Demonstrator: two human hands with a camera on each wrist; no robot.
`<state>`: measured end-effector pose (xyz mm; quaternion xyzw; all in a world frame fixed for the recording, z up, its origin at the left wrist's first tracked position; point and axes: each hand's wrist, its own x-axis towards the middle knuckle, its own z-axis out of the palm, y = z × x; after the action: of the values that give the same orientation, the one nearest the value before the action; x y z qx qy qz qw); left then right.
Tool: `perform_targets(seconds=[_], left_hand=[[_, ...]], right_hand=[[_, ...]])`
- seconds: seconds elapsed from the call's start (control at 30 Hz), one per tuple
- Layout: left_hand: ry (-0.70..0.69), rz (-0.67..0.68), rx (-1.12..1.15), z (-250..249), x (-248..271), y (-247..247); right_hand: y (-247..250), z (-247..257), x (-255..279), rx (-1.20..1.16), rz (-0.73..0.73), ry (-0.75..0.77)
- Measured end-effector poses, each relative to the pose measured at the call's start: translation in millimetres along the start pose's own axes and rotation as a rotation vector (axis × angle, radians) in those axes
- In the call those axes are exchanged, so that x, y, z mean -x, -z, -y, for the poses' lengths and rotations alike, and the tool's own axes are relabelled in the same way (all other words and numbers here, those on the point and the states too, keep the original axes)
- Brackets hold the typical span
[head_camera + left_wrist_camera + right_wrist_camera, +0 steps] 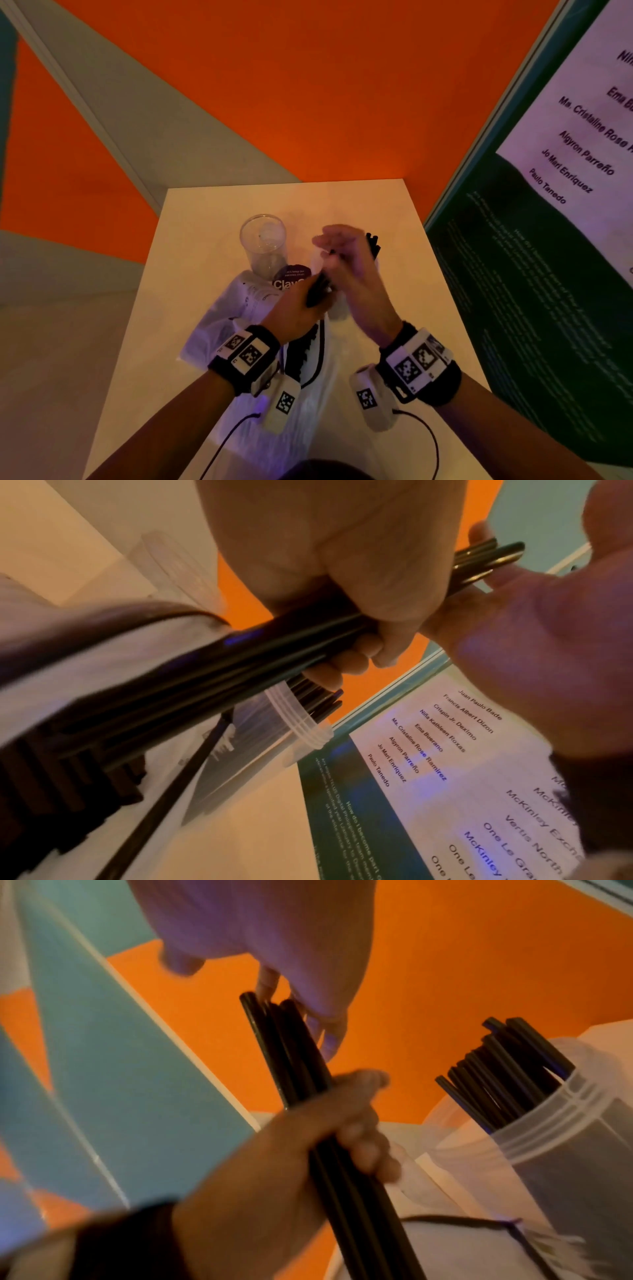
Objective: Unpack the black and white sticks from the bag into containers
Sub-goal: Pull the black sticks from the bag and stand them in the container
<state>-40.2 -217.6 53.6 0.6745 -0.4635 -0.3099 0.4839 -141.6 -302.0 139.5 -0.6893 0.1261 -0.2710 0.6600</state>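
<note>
My left hand (301, 308) grips a bundle of black sticks (317, 291) upright over the white bag (236, 308), which lies on the table with its black-trimmed opening toward me. My right hand (352, 274), blurred, hovers over the bundle. In the right wrist view its fingertips (329, 1031) touch the top ends of the sticks (298, 1053), with the thumb apart. A clear container (565, 1150) at the right holds several black sticks (375, 245). A second clear container (263, 243) stands back left, and no sticks show in it.
The small white table (411, 274) drops off on the left and right. A green and white poster board (531, 274) stands close on the right, with an orange wall behind. Black cables (435, 445) trail from my wrists near the front edge.
</note>
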Motion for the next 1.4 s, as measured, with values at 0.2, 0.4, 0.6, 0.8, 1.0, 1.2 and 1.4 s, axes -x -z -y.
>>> perform_targets(seconds=[0.2,0.4,0.6,0.8,1.0,1.2,1.4], left_hand=[[-0.025,-0.029,0.259,-14.2,-13.3,-2.7],[0.055,-0.083,0.095,7.3,-14.5,17.0],[0.019,0.095,-0.335,30.3,11.2,20.9],[-0.225,0.319,-0.621,39.0,25.7,24.5],[0.068,0.299,-0.572,40.9,28.2,39.4],[0.063,0.25,-0.497,33.6,29.8,45.3],[0.068,0.233,-0.457,36.6,30.8,45.7]], right_hand=[[1.2,8.6,-12.9,0.194,0.024,0.103],[54.1,34.2,-58.3,0.121,-0.203,0.282],[68.5,-20.2,-67.2,0.286,-0.263,0.189],[69.6,-70.6,-52.5,0.516,-0.184,-0.014],[67.1,-52.8,-46.6,0.639,-0.17,0.128],[20.5,-36.1,-10.9,0.634,0.149,0.259],[-34.9,-101.1,21.4,1.088,1.007,-0.302]])
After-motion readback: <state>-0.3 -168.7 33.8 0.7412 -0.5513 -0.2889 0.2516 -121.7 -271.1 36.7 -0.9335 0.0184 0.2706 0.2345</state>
